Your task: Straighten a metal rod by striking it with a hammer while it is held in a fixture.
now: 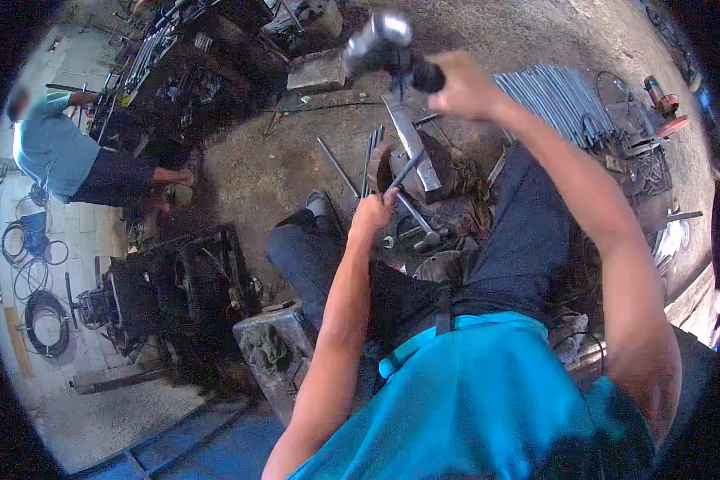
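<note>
My right hand [464,84] is raised beyond the work spot, closed round a hammer [380,40] with a shiny metal head and a dark grip, both blurred by motion. Between my knees my left hand [371,212] grips a short grey metal rod [409,170]. The rod's far end lies across a flat, bright steel bar [412,144], which rests on a round block below. Another hammer [426,232] lies just right of my left hand, and a wrench [388,242] is close by.
Several long metal rods [552,104] lie bundled at the far right, beside loose metal pieces [644,160]. A few dark rods [338,166] lie left of the block. At the left another person [64,152] works by a cluttered bench. Dark machinery [176,296] stands nearer on the left.
</note>
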Tool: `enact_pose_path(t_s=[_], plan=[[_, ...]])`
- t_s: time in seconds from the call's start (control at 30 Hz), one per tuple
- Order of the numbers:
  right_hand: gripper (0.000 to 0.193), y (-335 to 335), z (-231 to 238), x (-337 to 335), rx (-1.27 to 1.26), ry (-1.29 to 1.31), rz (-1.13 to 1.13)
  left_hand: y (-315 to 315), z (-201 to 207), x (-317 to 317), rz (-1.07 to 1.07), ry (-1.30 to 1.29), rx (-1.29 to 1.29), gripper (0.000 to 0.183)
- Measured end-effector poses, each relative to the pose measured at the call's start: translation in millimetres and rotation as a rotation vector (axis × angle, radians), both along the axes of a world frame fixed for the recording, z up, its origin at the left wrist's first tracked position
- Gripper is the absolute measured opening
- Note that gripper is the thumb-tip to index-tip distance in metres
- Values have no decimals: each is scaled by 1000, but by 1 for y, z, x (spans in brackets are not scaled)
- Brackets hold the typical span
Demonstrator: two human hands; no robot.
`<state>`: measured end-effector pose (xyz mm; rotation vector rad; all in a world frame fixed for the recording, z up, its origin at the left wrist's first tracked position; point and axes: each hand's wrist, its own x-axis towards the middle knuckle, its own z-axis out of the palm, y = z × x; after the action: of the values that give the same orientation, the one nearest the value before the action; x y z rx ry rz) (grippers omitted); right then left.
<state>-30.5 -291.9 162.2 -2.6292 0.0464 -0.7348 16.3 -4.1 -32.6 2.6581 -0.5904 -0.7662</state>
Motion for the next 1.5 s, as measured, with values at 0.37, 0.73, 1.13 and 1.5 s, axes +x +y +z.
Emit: enact_pose_path(t_s=[0.37,0.73,1.13,1.5], plan=[[32,15,-155,-52,320,708,-326,4,-7,-6,-15,48,66,78],[21,-16,155,23,16,-391,218,-1,19,-5,42,65,143,75],[38,3,-3,-25,453,496,-168,8,19,-15,11,-24,24,73],[41,18,-116,-31,260,15,-259,-1,20,-20,6,-58,50,73]])
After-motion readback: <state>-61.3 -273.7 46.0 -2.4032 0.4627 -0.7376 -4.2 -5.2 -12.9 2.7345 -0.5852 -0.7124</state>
